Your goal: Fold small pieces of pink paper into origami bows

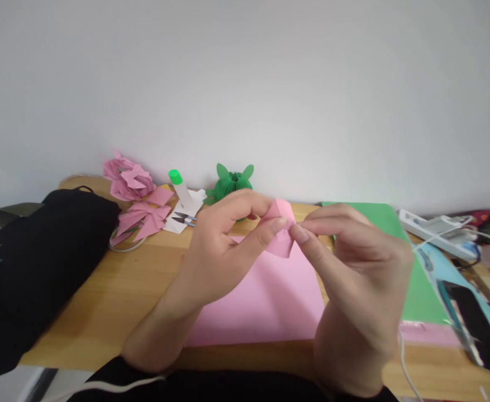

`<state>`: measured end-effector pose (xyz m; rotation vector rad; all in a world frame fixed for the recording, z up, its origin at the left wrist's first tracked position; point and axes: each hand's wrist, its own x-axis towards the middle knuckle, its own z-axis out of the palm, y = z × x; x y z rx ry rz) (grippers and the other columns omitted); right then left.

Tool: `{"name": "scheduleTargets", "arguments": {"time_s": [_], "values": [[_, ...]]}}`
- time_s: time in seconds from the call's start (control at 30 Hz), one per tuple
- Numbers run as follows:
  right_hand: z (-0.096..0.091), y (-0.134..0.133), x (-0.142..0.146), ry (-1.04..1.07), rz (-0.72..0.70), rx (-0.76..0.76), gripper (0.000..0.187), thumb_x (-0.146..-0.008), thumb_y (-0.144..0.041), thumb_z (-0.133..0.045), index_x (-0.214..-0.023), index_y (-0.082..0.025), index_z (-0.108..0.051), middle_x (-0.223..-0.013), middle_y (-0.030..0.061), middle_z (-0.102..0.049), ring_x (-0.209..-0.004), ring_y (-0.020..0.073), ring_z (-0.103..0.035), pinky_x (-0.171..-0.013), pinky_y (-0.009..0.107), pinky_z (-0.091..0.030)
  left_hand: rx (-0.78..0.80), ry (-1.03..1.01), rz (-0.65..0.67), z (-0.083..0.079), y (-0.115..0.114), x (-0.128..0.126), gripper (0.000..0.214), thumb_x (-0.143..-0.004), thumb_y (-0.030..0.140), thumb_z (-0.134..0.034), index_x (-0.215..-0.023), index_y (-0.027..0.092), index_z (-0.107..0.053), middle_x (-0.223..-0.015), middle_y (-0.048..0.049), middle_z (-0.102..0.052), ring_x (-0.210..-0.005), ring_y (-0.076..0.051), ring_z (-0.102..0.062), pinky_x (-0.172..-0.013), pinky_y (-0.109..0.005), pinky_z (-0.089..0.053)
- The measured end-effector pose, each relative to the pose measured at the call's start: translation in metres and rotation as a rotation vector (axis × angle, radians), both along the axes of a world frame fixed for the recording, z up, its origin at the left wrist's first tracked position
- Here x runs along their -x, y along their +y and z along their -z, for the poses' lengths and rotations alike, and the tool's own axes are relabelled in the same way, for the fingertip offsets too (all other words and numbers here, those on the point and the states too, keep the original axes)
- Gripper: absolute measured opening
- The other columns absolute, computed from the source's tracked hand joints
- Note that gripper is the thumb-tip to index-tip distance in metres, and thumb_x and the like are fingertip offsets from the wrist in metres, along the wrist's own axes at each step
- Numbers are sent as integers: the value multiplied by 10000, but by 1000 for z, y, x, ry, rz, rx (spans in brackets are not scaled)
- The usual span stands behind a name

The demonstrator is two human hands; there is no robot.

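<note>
Nearest are the black sleeves (114, 371), with a white cord lying across the left one. The right hand (357, 273) is nearly closed, thumb and forefinger tips pinched at the right edge of a small folded pink paper (281, 245). The left hand (219, 245) has the same paper gripped between its thumb, laid over the front, and its curled fingers behind. The paper is held up between the two hands, above the far part of a larger pink sheet (261, 312). Its long axis runs roughly up and down in the view, the upper end leaning slightly left and the lower end slightly right; blur and fingers make its exact folds hard to read. The sheet lies flat on the wooden table (114, 301). To the right are a phone (479, 329) and a green sheet (423, 290). Farther back, a glue stick (181, 192) stands tilted left of a green fanned paper figure (234, 181), with pink paper pieces (144, 218) farther left, before the wall (270, 84).
</note>
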<state>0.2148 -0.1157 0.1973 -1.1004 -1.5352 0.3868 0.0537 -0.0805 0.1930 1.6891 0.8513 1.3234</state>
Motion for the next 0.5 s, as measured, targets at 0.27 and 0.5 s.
{"name": "scheduleTargets", "arguments": {"time_s": [0.27, 0.5], "values": [[2, 2, 2, 19, 16, 5, 178, -810, -85, -763, -815, -263, -755, -719, -43, -693, -672, 115, -631, -631, 287, -523, -17, 11, -4, 3, 2, 1, 128, -915, 214, -647, -789, 228, -664, -832, -14, -687, -765, -168, -617, -685, -335, -507], [1, 0, 2, -9, 11, 4, 182, -832, -87, -737, -781, -261, -747, -703, -19, -676, -661, 139, -614, -613, 312, -521, -21, 42, 2, 2, 2, 1, 145, -915, 198, -641, -773, 218, -659, -821, -11, -694, -769, -163, -612, -720, -328, -506]]}}
